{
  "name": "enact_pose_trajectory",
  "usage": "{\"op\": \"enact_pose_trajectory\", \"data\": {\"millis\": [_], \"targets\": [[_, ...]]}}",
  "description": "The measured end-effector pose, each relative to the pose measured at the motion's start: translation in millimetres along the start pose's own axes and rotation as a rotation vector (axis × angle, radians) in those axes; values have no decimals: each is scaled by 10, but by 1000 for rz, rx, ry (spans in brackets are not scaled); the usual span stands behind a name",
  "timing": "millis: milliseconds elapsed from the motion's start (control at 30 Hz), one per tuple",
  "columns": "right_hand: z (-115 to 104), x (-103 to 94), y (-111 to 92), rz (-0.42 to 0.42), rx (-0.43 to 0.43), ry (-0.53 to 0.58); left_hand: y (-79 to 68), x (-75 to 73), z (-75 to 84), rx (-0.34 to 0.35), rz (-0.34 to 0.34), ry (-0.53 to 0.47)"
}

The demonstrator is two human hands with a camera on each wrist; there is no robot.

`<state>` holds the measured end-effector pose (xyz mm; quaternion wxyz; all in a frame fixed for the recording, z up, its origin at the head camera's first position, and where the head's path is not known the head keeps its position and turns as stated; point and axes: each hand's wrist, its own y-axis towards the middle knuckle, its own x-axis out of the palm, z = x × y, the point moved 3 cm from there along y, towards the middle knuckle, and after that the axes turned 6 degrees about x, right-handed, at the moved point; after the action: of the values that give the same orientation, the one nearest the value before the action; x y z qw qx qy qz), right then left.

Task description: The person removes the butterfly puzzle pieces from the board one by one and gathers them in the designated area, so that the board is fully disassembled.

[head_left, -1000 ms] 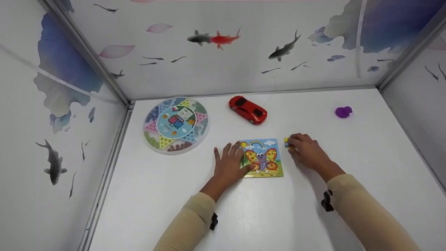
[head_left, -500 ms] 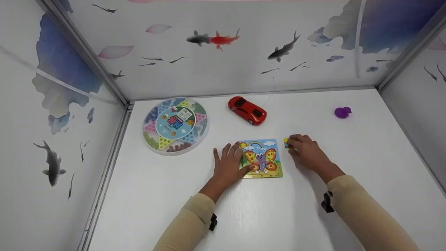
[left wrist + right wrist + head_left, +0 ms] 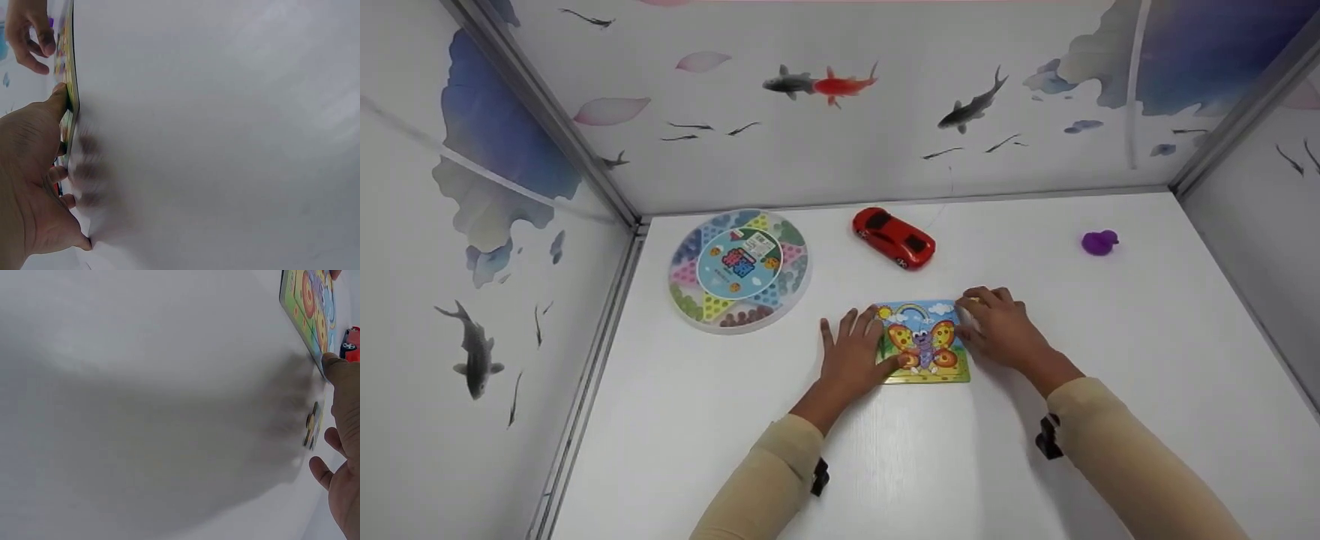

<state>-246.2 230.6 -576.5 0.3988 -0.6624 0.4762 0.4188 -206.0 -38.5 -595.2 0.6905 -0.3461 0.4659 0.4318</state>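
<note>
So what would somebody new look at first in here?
Probably the bright red toy car at the back middle. Then the butterfly puzzle, partly under the left hand, and the round Chinese checkers set, back left. The little purple toy duck pops out at back right.

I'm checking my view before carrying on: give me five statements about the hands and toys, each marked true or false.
1. The left hand touches the butterfly puzzle. True.
2. The purple duck is to the right of the red car. True.
3. The red car is nearer the person than the butterfly puzzle. False: it stands beyond it.
4. A small loose piece lies under the right hand. True.
5. The right hand holds the purple duck. False: it is at the puzzle's right edge.
</note>
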Motion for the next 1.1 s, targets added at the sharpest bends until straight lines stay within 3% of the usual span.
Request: {"op": "enact_pose_trajectory", "data": {"millis": [533,1100], "targets": [[-540,166,147,-3,-71,-18,25,15,-11,-17,-22,19],[-721,199,192,-7,-62,-76,44,15,-19,-33,-42,8]]}}
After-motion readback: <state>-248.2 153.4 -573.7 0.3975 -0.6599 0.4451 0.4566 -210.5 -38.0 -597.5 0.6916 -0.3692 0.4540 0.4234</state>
